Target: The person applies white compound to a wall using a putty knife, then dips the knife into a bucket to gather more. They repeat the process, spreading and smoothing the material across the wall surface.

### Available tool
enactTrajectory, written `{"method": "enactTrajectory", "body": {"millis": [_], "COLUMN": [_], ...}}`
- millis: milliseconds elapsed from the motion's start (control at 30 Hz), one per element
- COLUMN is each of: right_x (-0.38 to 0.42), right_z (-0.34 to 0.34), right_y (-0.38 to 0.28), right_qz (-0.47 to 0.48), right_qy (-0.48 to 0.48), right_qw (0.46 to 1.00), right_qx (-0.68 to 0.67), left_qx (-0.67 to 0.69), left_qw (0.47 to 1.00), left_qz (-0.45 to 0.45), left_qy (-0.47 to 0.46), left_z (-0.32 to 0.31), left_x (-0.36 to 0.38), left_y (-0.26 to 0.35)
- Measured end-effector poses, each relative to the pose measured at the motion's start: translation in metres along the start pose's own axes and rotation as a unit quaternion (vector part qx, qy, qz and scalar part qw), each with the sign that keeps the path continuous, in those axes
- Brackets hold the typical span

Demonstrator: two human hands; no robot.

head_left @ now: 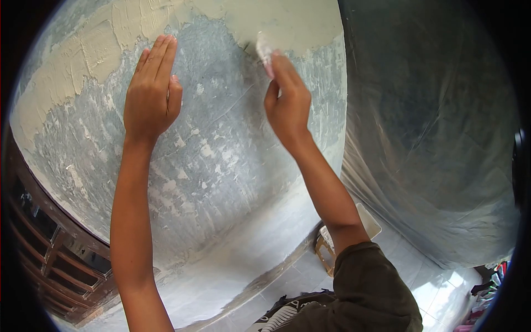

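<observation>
My left hand (pixel 153 91) lies flat against the grey wall (pixel 210 160), its fingers stretched upward and nothing in it. Its fingertips are at the lower edge of a cream-coloured coating (pixel 88 55) that covers the upper wall. To the right, my right hand (pixel 287 99) grips a small whitish, coating-smeared tool (pixel 264 50), blurred, with its tip over the coating's lower edge. The exact shape of the tool cannot be made out. Pale patches and streaks mark the grey surface below both hands.
A translucent plastic sheet (pixel 431 127) hangs at the right. Below my right arm, a pale container (pixel 369 221) is on a small stool (pixel 324 252) on the tiled floor (pixel 282 285). A brown wooden lattice frame (pixel 55 260) is at the lower left. Colourful items (pixel 487 301) lie at the lower right.
</observation>
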State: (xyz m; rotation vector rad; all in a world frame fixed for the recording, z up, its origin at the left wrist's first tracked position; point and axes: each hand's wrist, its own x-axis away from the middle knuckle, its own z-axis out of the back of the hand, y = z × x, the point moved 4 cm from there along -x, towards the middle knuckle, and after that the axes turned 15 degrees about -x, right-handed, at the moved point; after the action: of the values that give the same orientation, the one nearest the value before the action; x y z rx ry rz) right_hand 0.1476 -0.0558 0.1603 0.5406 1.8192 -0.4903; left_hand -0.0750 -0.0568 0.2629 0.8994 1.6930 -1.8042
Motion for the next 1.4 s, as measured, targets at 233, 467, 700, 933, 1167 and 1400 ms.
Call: {"method": "enactTrajectory", "body": {"millis": [233, 467, 700, 933, 1167, 1400], "right_x": [-0.012, 0.055, 0.006, -0.018, 0.058, -0.008], "right_z": [-0.001, -0.014, 0.013, 0.003, -0.009, 0.014], "right_y": [0.075, 0.034, 0.03, 0.102, 0.031, 0.04], "right_qz": [-0.024, -0.069, -0.023, -0.048, -0.062, 0.026], "right_qy": [0.02, -0.039, 0.033, -0.011, -0.076, 0.045], "right_qw": [0.994, 0.991, 0.999, 0.992, 0.993, 0.997], "right_qx": [0.103, 0.108, 0.007, 0.116, 0.068, 0.05], "left_qx": [-0.013, 0.007, -0.009, -0.017, -0.02, -0.02], "left_qw": [1.0, 1.0, 1.0, 1.0, 1.0, 1.0], "left_qz": [-0.004, -0.002, -0.011, -0.009, -0.008, -0.007], "left_qy": [0.011, -0.003, 0.003, 0.004, 0.0, -0.003], "left_z": [0.002, -0.001, -0.001, 0.0, -0.001, -0.001], "left_x": [-0.002, 0.002, 0.001, 0.0, 0.001, 0.001], "left_y": [0.001, -0.001, 0.0, 0.0, 0.0, 0.0]}}
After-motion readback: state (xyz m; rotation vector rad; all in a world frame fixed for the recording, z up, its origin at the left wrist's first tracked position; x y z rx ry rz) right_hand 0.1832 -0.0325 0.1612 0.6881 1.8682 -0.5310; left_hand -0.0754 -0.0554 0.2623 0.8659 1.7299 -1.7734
